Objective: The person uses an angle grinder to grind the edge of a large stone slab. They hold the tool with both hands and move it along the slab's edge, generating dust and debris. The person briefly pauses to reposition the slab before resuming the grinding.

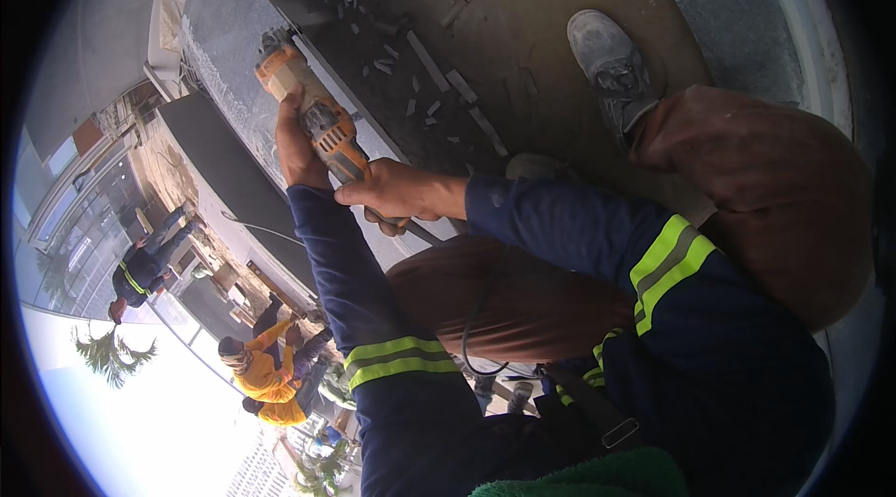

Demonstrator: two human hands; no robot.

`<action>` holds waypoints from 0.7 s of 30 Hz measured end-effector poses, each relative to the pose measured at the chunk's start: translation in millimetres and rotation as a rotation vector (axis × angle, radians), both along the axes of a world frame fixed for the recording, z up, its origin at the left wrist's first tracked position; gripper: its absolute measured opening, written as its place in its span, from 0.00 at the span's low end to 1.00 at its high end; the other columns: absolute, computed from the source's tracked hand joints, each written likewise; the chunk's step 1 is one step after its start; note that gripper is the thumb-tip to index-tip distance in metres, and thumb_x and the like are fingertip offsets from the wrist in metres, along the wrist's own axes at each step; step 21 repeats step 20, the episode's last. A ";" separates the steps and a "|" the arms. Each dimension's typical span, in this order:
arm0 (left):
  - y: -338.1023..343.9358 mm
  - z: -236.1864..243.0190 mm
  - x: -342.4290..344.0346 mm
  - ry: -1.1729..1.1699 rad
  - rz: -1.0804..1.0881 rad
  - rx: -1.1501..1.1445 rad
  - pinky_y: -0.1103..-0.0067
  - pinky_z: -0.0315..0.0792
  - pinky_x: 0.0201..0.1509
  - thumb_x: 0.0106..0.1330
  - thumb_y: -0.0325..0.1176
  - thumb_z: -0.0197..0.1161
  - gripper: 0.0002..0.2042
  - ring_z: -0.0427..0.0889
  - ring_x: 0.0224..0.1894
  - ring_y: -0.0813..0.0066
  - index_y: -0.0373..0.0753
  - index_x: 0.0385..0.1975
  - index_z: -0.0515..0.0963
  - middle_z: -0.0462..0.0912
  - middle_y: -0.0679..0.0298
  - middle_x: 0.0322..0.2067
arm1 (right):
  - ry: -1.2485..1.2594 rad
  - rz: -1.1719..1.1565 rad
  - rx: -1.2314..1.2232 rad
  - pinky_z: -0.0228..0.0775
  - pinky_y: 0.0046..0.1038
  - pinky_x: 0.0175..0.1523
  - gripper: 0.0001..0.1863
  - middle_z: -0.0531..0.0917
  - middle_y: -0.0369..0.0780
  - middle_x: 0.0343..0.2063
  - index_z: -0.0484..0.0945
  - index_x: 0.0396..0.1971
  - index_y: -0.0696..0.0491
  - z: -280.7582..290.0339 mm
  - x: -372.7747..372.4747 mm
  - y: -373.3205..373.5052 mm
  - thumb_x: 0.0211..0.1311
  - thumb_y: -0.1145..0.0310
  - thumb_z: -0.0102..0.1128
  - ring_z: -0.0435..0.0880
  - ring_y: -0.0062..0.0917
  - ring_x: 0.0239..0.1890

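An orange and grey angle grinder (315,112) lies against the edge of a grey stone slab (224,40). My left hand (297,150) grips the grinder's front body just behind the disc guard. Around the grinder's rear handle my right hand (397,194) is closed, and the black power cord (476,320) trails down over my brown trousers. Both sleeves are dark blue with yellow reflective bands. Dust hangs near the cutting end.
Broken stone strips and chips (425,68) litter the brown floor beyond the slab. My grey shoe (611,68) stands at the upper right. Far below at the left, a person in dark clothes (140,268) and people in yellow tops (261,371) work.
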State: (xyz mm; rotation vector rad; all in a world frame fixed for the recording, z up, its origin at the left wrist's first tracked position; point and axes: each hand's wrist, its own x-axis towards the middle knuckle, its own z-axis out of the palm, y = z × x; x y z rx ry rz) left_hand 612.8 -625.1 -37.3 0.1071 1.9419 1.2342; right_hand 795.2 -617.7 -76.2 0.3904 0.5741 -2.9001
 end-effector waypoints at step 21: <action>-10.4 26.8 28.8 -0.004 0.000 -0.012 0.71 0.83 0.32 0.73 0.50 0.61 0.22 0.86 0.28 0.65 0.34 0.50 0.76 0.84 0.57 0.32 | 0.006 0.009 -0.007 0.69 0.29 0.18 0.19 0.74 0.38 0.19 0.73 0.34 0.58 26.5 28.7 -10.7 0.71 0.56 0.62 0.77 0.25 0.14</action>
